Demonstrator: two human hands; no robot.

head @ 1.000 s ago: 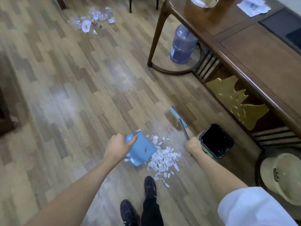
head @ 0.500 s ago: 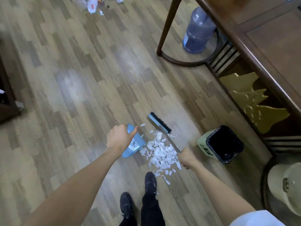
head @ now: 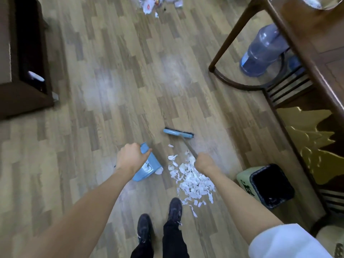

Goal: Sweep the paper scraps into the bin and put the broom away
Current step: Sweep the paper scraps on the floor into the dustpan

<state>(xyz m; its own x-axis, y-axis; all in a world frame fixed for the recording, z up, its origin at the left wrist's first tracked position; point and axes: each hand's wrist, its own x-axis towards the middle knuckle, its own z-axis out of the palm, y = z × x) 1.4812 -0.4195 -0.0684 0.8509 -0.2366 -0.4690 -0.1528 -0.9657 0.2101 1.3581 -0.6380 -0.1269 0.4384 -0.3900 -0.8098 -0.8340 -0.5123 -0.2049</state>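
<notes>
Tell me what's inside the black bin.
The bin shows a dark liner with a few pale specks near its bottom edge. No paper heap visible; its depths are too dark to tell.

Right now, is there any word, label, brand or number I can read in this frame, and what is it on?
None can be read.
Green bin: dark characters on its side, too blurred to read.
Water jug: pale label patch near its base, nothing legible.
Wrapper litter at the far floor edge: a red mark, too small to read.

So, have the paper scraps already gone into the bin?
No, the paper scraps lie in a heap on the floor between the dustpan and the bin.
</notes>
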